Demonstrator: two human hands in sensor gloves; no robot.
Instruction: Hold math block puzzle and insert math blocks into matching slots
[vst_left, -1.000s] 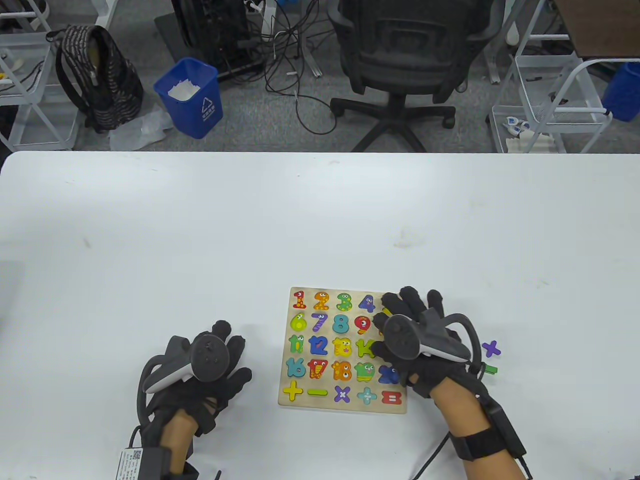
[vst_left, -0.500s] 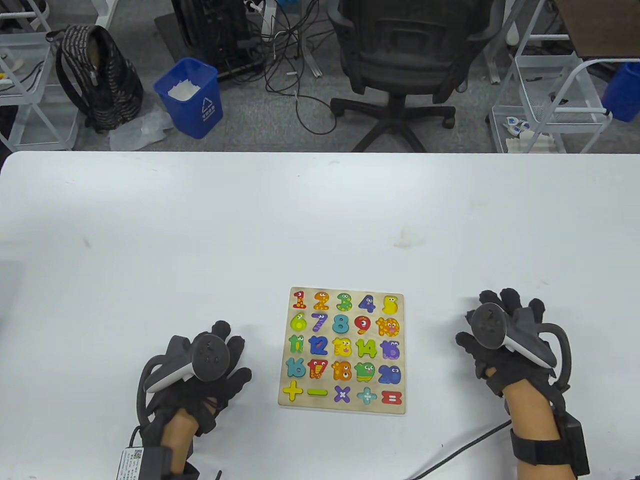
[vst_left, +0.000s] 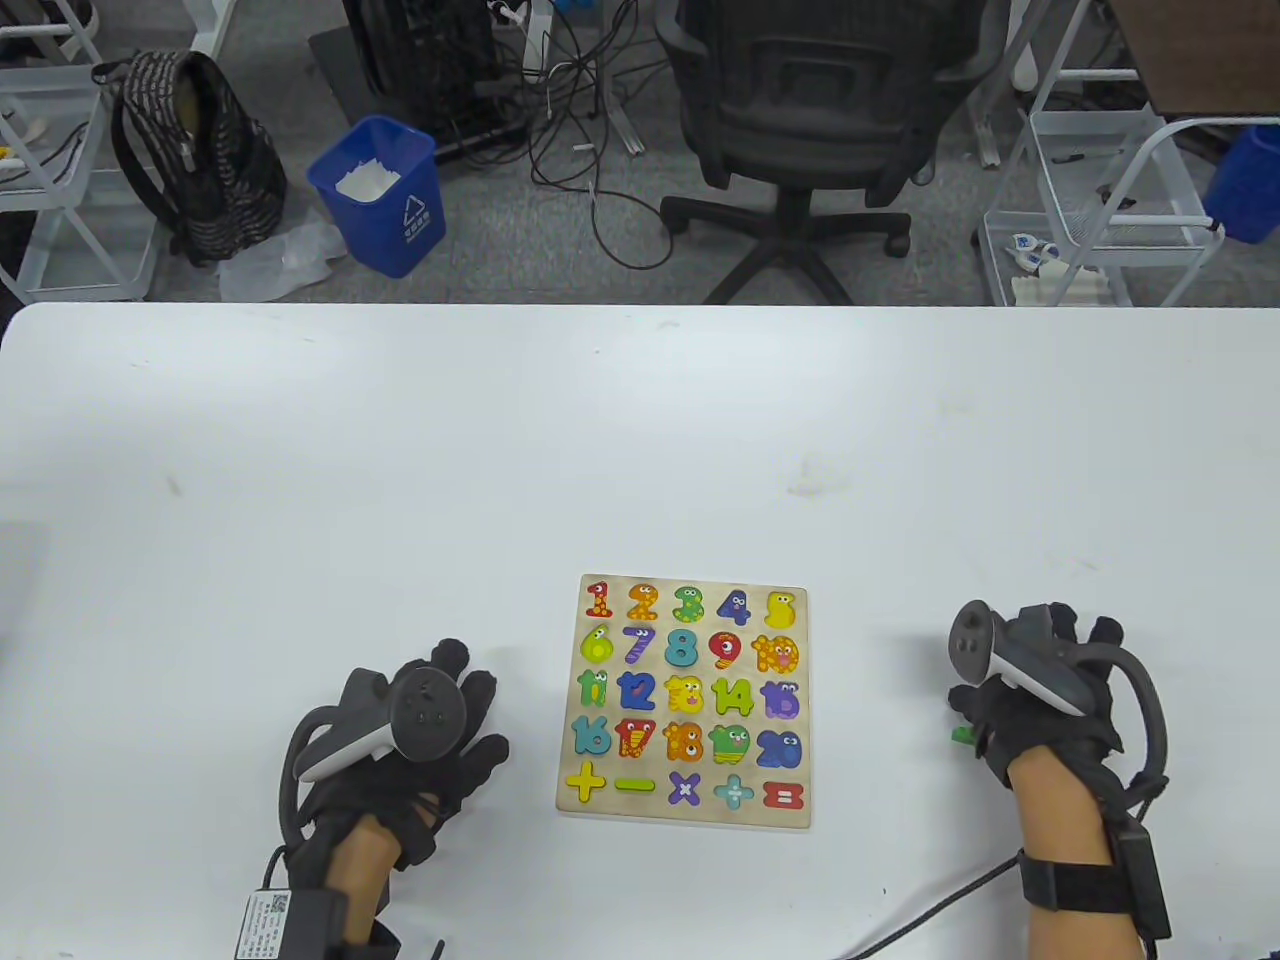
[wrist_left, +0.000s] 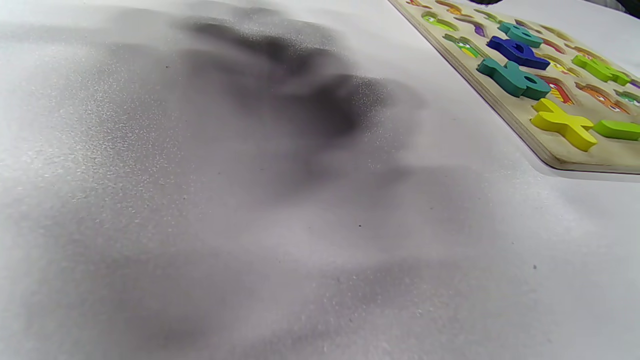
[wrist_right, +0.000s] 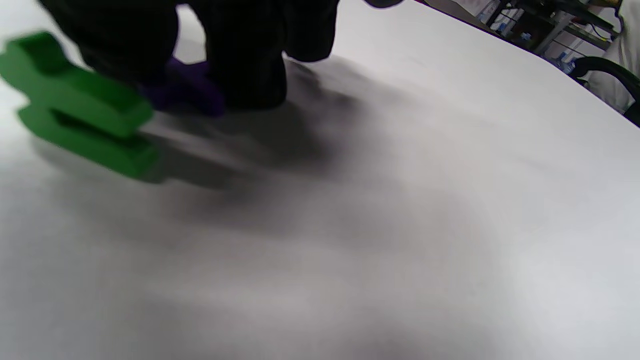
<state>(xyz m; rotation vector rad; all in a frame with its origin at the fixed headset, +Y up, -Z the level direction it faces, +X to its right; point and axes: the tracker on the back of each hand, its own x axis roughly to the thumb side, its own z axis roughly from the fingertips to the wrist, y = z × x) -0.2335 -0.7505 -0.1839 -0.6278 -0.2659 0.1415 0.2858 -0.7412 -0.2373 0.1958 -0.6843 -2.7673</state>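
The wooden number puzzle board (vst_left: 655, 812) lies flat near the table's front edge, with coloured numbers and signs in its slots. My left hand (vst_left: 440, 725) rests flat on the table left of the board, fingers spread, holding nothing. My right hand (vst_left: 1030, 685) is down on the table right of the board, over two loose blocks. A green equals block (vst_left: 962, 735) peeks out by its thumb. In the right wrist view my fingers (wrist_right: 245, 55) pinch a purple cross block (wrist_right: 187, 92), and the green equals block (wrist_right: 80, 117) lies just beside it. The left wrist view shows the board (wrist_left: 547, 150) corner with its yellow plus (wrist_left: 562, 125).
A black cable (vst_left: 930, 895) trails from my right wrist along the table's front edge. Beyond the far table edge stand an office chair (vst_left: 800, 120), a blue bin (vst_left: 385, 195), a backpack (vst_left: 190, 150) and white wire racks (vst_left: 1100, 200).
My right hand left the board's right column, moved right and came down on the loose purple and green blocks. The left hand barely shifted.
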